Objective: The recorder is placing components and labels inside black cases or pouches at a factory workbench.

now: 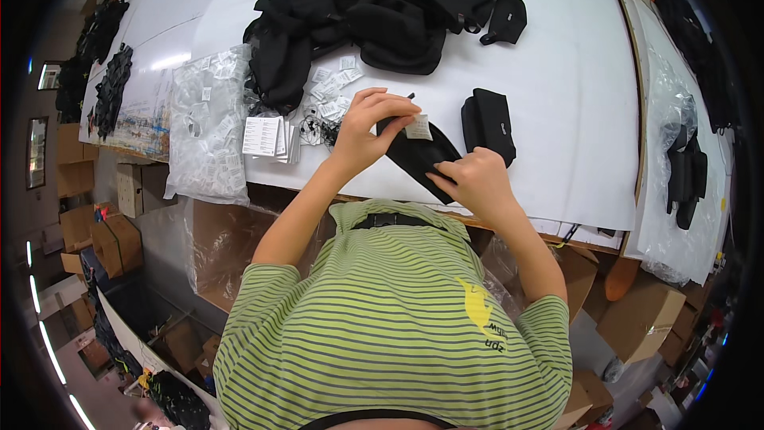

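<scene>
Black pouch (pixel 418 155): we hold it at the white table's (pixel 557 111) near edge.
Left hand (pixel 368 123): pinches a small white packet (pixel 418 127) at the pouch.
Right hand (pixel 475 179): closed, gripping the pouch's lower end.

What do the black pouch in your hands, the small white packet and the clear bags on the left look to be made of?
Black pouch: seemingly matte woven fabric; it bends limply between the left hand and right hand. Small white packet: paper-like, flat and dull, pinched by the left hand. Clear bags: thin plastic film, glossy, crinkled, see-through.
</scene>
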Demonstrator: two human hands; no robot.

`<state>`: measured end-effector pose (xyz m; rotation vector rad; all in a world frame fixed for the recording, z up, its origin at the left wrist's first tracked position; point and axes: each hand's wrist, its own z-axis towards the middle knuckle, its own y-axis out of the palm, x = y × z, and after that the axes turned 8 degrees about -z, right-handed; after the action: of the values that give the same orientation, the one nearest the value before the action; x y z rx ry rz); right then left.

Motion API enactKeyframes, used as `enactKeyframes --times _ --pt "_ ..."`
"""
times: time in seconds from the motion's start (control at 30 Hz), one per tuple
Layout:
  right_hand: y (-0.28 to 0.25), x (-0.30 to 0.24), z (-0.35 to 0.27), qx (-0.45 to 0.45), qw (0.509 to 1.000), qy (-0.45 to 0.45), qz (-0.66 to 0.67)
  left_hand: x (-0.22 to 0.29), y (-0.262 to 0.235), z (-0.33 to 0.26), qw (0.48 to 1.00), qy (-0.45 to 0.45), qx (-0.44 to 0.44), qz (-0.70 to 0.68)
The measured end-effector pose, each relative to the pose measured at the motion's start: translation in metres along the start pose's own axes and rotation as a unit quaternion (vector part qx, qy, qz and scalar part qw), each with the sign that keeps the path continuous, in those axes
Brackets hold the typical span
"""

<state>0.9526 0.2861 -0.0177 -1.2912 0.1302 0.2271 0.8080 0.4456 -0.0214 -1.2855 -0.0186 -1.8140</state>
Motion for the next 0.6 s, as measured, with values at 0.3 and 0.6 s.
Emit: enactKeyframes --times 0.3,0.6 --pt "-0.013 -0.005 0.007 0.072 0.997 -0.008 0.000 0.011 -0.007 -0.009 0.996 -0.042 0.061 0.046" --pt "-0.011 -0.026 0.022 0.202 0.976 0.068 0.045 -0.004 0.033 -0.050 0.571 -0.370 0.154 -0.717"
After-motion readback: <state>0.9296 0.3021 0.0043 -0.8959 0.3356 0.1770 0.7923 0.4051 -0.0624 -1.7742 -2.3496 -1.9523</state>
